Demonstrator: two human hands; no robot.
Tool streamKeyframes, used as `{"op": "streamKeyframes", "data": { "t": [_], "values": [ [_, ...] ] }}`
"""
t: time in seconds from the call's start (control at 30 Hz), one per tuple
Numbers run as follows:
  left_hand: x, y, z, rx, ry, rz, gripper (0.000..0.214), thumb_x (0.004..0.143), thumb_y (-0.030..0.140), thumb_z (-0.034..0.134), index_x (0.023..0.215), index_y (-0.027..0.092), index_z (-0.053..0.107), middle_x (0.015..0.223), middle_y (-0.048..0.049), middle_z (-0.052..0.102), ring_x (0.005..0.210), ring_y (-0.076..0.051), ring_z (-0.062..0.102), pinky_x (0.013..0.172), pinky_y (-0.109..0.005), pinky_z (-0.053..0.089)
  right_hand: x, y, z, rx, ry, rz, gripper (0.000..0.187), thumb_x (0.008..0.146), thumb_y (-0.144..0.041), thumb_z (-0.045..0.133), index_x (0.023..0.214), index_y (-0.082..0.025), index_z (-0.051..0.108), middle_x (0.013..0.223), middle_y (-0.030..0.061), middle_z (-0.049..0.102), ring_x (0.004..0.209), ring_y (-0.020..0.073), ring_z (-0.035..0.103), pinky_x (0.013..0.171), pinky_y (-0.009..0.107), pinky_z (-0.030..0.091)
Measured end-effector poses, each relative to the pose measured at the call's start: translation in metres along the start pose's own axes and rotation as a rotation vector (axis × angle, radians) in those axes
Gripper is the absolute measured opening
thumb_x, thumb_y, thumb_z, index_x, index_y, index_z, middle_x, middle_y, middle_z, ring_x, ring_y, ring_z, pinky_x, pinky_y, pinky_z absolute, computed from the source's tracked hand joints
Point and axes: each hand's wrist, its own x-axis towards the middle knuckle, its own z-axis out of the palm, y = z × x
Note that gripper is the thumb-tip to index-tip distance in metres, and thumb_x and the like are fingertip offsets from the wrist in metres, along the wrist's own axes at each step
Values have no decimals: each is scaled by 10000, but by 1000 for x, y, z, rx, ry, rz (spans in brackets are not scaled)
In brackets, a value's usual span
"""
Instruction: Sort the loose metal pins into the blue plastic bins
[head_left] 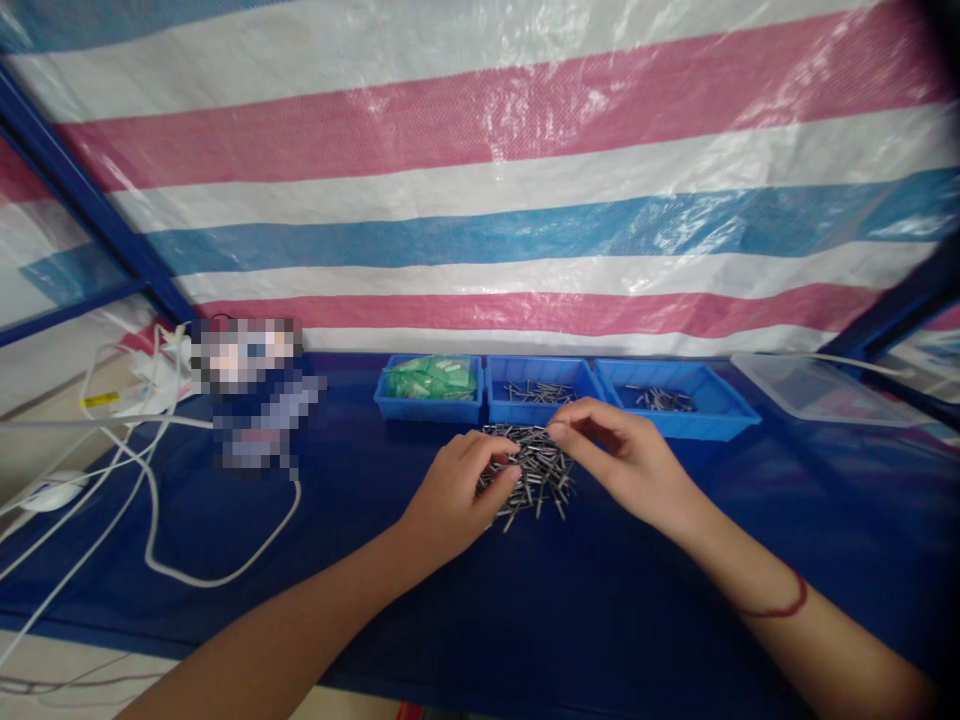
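Observation:
A loose pile of thin dark and silvery metal pins lies on the blue tabletop between my hands; their exact kind is too small to tell. My left hand rests against the pile's left side, thumb and forefinger apart with a gap between them. Over the pile's upper right edge, my right hand has thumb and forefinger pinched together. Whatever that pinch holds is too small to make out. Behind the pile stand a middle blue bin and a right blue bin, both with similar metal pieces inside.
A left blue bin contains a green plastic bag. White cables loop across the tabletop's left side beside a blurred-out object. A translucent lid lies at the right. Striped sheeting hangs behind, between blue frame posts.

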Motion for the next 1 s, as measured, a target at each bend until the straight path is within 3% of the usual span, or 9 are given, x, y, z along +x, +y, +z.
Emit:
{"op": "streamKeyframes", "data": {
  "t": [0.07,0.17,0.27,0.47,0.57,0.7,0.87,1.0],
  "values": [
    [-1,0,0,118,-68,59,206,917,286,510,1070,186,605,1008,-55,632,936,-191,558,828,-326,407,7,14,-16,-141,163,13,249,844,-443,571,834,-207,647,829,30,662,727,168,592,663,293,463],
    [-3,1,-1,247,-178,124,247,904,377,525,1058,217,634,1069,-54,619,953,-207,542,799,-339,385,17,40,-45,-405,382,144,293,864,-462,512,842,-209,658,821,35,682,683,171,602,651,303,463],
    [-5,0,-1,308,-265,167,337,846,481,589,1089,252,633,1099,-39,604,981,-219,525,774,-335,365,19,62,-67,-525,470,204,268,835,-431,551,821,-190,667,732,65,655,690,221,600,675,365,438],
    [-6,-1,1,376,-315,178,202,907,380,545,1038,261,644,1051,-9,610,949,-184,518,745,-317,318,17,67,-67,-858,401,123,278,861,-415,497,876,-207,681,879,112,686,841,319,593,686,430,396],
    [-6,1,1,397,-297,195,162,930,304,516,1003,244,648,1023,-9,627,921,-168,524,744,-320,300,17,55,-55,-827,360,66,239,866,-379,496,907,-226,676,891,85,698,869,307,602,709,416,404],
    [-5,2,0,404,-272,196,168,940,248,488,994,227,645,996,-10,648,882,-156,541,737,-321,294,13,36,-35,-744,238,-115,216,878,-343,497,946,-226,666,918,62,705,880,271,607,774,411,416],
    [-2,-4,1,401,-203,143,196,953,245,451,990,211,641,954,-21,657,867,-161,567,728,-312,315,3,14,-9,-620,21,-311,179,892,-296,512,943,-212,661,939,58,701,887,233,603,789,386,425],
    [0,-10,2,374,-160,93,182,945,235,459,993,208,633,948,-19,664,841,-167,582,706,-304,344,-2,5,3,-560,-179,-363,167,899,-275,515,952,-210,659,935,58,698,880,218,602,794,383,429]
  ]
}}
